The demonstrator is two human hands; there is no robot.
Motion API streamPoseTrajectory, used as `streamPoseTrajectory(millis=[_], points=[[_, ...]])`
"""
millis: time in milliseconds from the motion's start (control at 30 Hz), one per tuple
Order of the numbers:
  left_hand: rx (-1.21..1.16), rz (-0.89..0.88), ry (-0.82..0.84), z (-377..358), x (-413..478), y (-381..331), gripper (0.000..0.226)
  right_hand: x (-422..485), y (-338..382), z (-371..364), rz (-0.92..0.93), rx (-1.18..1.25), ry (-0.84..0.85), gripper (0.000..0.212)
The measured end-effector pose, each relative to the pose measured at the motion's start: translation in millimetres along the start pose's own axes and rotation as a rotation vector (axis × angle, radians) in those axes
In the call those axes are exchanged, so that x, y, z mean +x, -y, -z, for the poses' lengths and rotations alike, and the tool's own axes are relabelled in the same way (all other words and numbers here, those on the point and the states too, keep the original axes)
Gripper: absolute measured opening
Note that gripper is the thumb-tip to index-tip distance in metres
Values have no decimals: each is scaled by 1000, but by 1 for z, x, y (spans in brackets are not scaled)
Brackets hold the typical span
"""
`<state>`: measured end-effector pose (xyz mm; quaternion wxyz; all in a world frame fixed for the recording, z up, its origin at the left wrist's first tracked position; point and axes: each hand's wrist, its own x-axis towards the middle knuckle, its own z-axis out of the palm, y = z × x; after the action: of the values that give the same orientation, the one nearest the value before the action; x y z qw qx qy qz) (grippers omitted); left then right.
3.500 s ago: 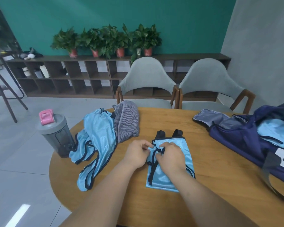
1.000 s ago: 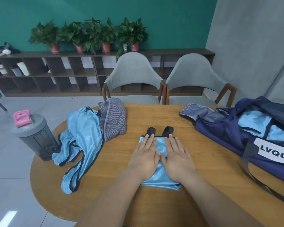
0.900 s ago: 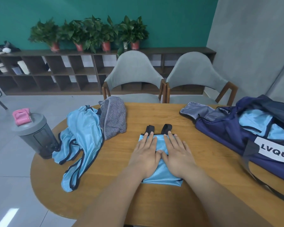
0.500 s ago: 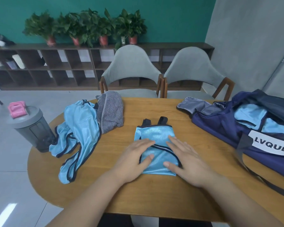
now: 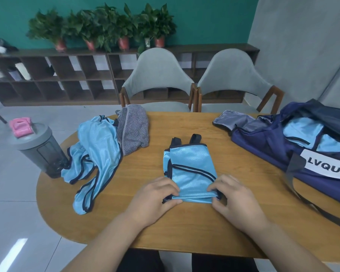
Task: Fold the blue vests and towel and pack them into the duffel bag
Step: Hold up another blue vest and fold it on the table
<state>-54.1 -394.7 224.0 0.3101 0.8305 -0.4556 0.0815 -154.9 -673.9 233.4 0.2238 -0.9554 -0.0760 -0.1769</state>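
A light blue vest with dark trim (image 5: 190, 169), folded into a narrow rectangle, lies mid-table. My left hand (image 5: 155, 199) pinches its near left corner and my right hand (image 5: 234, 201) pinches its near right corner. A second blue vest (image 5: 94, 152) lies crumpled at the left, partly under a grey striped towel (image 5: 133, 128). The navy duffel bag (image 5: 294, 152) lies open at the right with blue fabric inside.
A grey shaker bottle with a pink cap (image 5: 39, 146) stands at the wooden table's (image 5: 185, 238) left edge. Two grey chairs (image 5: 159, 83) stand behind the table. A dark bag strap (image 5: 310, 203) trails over the table at the right.
My hands slid from lying flat on the folded vest back to its near edge, and now pinch its two near corners.
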Motion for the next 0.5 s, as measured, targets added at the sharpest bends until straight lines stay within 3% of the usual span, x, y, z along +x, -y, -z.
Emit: streamPoseTrajectory(millis=[200, 500], points=[[76, 14, -28, 2, -4, 0, 29, -5, -3, 4, -70, 126, 22, 31], [37, 21, -42, 8, -17, 4, 21, -15, -10, 8, 82, 92, 9, 14]])
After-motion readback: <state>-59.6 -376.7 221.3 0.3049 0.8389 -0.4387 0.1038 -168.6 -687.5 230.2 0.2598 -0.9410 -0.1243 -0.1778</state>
